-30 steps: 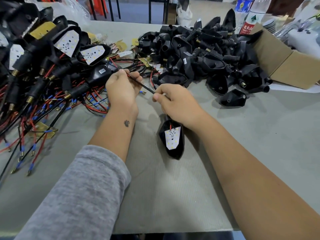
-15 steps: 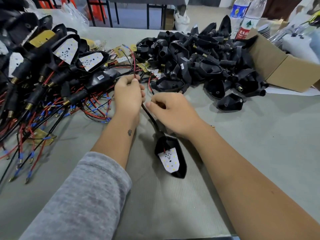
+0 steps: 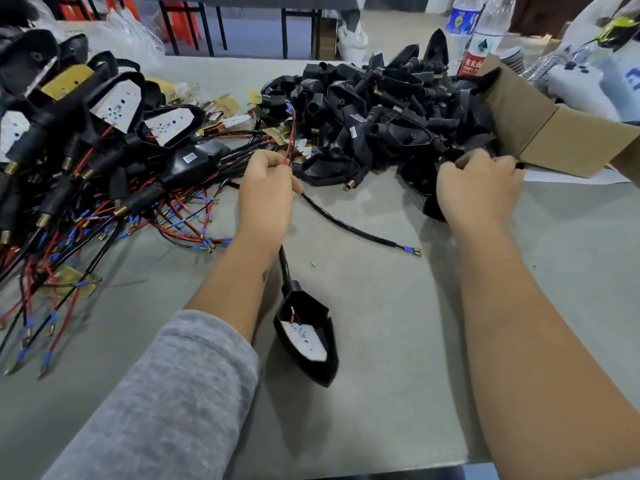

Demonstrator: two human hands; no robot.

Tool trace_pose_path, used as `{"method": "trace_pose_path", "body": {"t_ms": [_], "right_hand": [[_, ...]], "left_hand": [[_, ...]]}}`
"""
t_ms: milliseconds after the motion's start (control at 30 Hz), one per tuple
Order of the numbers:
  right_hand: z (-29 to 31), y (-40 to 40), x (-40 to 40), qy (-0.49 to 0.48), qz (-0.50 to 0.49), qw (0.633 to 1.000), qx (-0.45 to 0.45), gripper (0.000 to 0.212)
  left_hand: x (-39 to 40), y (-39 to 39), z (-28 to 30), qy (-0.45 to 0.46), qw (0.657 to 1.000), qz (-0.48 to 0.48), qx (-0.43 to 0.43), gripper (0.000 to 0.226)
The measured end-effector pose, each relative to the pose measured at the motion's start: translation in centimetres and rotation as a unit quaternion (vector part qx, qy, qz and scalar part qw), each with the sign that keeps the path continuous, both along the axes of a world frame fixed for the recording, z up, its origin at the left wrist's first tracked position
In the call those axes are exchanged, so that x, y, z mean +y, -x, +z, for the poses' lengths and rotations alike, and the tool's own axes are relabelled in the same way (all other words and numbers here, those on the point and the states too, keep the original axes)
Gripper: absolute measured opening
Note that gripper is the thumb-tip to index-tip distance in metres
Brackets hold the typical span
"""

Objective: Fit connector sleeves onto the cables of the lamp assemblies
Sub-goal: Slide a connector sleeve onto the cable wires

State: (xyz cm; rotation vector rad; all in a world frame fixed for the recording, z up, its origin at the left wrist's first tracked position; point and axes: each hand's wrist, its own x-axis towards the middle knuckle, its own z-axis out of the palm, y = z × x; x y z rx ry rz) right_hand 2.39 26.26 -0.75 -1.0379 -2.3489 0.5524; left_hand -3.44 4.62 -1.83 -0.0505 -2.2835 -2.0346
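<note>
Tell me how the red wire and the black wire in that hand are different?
The red wire sticks up from the left hand; the black wire droops onto the table. The black looks thicker. Both end in blue-sleeved metal tips.

table (image 3: 381, 341) grey-green | lamp housing (image 3: 322, 368) black, its board (image 3: 306, 342) white with dark dots | cable (image 3: 346, 225) black, blue-sleeved brass tip | wire (image 3: 290, 143) red | sleeve (image 3: 166, 403) heathered grey | box (image 3: 554, 133) brown
</note>
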Motion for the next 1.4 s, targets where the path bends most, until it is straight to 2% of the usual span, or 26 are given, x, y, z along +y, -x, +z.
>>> {"method": "trace_pose_path", "body": {"t_ms": [67, 267, 500, 800, 900, 967, 1033, 1133, 1233, 1400], "right_hand": [[-0.5, 0.0, 0.2, 0.028, 0.010, 0.999, -0.030, 0.038], [-1.1, 0.4, 0.0, 0.023, 0.032, 0.994, -0.101, 0.052], [-1.3, 0.7, 0.4, 0.026, 0.027, 0.995, -0.098, 0.056], [-1.0, 0.8, -0.6, -0.071, 0.010, 0.997, 0.022, 0.034], [-0.5, 0.8, -1.0, -0.126, 0.013, 0.988, 0.091, 0.022], [-0.1, 0.8, -1.6, -0.160, 0.056, 0.973, 0.156, 0.018], [0.0, 0.9, -3.0, -0.118, 0.131, 0.960, 0.218, 0.020], [-0.3, 1.0, -6.4, 0.069, 0.246, 0.929, 0.268, 0.027], [-0.9, 1.5, -8.7, 0.162, 0.302, 0.910, 0.234, 0.028], [-0.9, 2.0, -8.7, 0.229, 0.349, 0.887, 0.199, 0.011]], "left_hand": [[0.1, 0.0, 0.0, -0.010, 1.000, -0.004, 0.004, 0.019], [-0.1, -0.1, -0.4, -0.007, 0.999, -0.012, 0.032, 0.010], [0.0, -0.1, -0.6, 0.026, 0.999, -0.028, 0.038, 0.019], [0.2, -0.2, -0.6, 0.085, 0.994, -0.051, 0.036, 0.018], [0.1, -0.2, -0.6, 0.073, 0.995, -0.051, 0.037, 0.018], [0.1, -0.2, -0.6, 0.056, 0.996, -0.051, 0.037, 0.021], [0.0, -0.2, -0.6, 0.044, 0.997, -0.053, 0.033, 0.024], [0.1, -0.2, -0.7, 0.048, 0.997, -0.044, 0.032, 0.025], [0.1, 0.0, -0.8, 0.062, 0.996, -0.037, 0.049, 0.014], [-0.1, -0.1, -0.9, 0.076, 0.992, -0.049, 0.090, 0.030]]}}
